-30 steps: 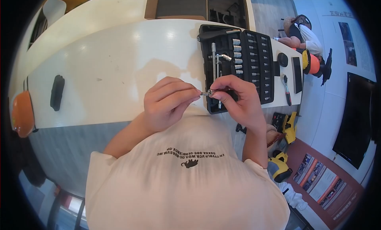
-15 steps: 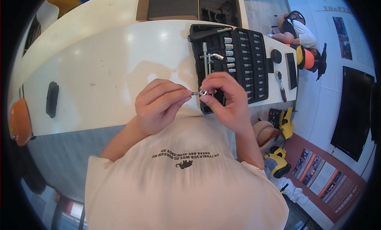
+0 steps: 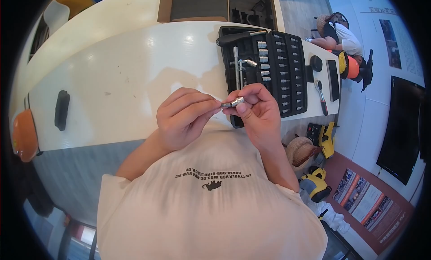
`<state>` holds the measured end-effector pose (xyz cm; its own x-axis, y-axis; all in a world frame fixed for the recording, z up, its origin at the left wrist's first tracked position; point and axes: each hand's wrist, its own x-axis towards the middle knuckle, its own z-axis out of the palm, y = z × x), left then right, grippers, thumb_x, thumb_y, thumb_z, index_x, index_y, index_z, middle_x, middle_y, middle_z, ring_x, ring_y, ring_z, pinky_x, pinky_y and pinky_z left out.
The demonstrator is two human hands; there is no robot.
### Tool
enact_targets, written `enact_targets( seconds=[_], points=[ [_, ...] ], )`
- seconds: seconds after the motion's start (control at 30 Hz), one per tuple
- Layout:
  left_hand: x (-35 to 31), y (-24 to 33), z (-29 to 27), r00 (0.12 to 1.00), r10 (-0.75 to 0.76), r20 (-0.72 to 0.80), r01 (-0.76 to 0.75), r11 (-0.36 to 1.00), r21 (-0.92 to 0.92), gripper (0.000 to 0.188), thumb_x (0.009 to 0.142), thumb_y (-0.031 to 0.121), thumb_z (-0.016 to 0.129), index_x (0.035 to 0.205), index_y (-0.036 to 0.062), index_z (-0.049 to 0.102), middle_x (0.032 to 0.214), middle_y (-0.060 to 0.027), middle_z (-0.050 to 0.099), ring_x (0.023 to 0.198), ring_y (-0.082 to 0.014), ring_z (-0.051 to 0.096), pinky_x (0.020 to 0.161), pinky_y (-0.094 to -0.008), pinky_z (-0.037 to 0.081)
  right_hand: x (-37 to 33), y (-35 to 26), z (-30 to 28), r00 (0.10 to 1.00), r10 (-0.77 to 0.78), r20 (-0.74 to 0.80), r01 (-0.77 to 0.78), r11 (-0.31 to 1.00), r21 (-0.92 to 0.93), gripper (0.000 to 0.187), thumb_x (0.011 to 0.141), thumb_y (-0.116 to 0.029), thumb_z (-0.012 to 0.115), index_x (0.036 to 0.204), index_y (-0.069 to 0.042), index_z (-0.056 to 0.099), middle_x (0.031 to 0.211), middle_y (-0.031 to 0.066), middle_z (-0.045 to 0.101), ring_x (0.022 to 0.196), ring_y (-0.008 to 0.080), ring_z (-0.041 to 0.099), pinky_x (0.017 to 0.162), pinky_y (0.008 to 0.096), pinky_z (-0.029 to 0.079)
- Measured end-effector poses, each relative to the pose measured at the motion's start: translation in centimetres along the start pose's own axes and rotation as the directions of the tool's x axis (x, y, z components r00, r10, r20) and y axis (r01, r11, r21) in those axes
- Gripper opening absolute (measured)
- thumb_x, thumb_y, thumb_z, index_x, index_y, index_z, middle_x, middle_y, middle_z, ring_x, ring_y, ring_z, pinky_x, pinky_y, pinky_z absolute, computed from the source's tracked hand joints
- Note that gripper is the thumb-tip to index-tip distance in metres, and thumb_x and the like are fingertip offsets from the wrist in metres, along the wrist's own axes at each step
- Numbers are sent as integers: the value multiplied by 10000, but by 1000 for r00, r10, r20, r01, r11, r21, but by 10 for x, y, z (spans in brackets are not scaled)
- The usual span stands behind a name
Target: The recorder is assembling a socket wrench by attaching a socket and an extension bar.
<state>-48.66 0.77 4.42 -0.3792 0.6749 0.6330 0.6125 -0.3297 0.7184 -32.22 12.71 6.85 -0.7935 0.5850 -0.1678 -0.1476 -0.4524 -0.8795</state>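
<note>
We pinch a small metal bit in our left hand and a silver socket in our right hand, at the near left edge of the tool case. We seem to be joining them; next probably calls for aligning their ends.

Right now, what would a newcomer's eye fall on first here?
The eye may go first to the middle, where the left hand pinches a thin metal piece close to a shiny socket in the right hand. Beyond them, the open black toolbox stands out on the white table, with a red-handled wrench to its right.
</note>
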Motion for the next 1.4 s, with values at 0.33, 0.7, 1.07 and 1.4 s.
enact_targets(
  seconds=[0.33,0.7,1.07,1.4],
  points=[
    [0,1,-2,1000,-21,-20,21,1000,3,254,737,-68,844,964,4,753,877,-103,733,746,-238,660,634,-322,523,1,2,3,999,-32,-12,32,999,-36,189,968,67,650,1111,6,543,1149,173,686,1118,214,685,970,390,610],
    [0,2,-4,999,10,-47,-11,1000,-22,260,727,-84,843,957,-6,749,835,-103,724,721,-227,655,623,-313,514,3,5,4,987,156,33,-159,946,281,138,1026,-63,629,1135,8,583,1124,171,709,1046,239,720,899,344,616],
    [2,3,-4,998,20,-68,-22,999,-36,260,724,-95,837,953,-11,746,830,-108,723,716,-229,653,624,-312,513,2,2,4,990,142,15,-140,939,313,165,1007,-56,659,1145,6,594,1117,164,708,1024,225,720,881,316,608],
    [1,3,-2,999,19,-37,-20,1000,-22,250,721,-109,824,942,-21,746,825,-117,716,719,-235,648,619,-313,512,2,-60,-40,885,-466,-9,94,197,-976,203,847,40,764,1042,-10,743,1011,109,731,876,184,711,790,296,565]
  ],
)
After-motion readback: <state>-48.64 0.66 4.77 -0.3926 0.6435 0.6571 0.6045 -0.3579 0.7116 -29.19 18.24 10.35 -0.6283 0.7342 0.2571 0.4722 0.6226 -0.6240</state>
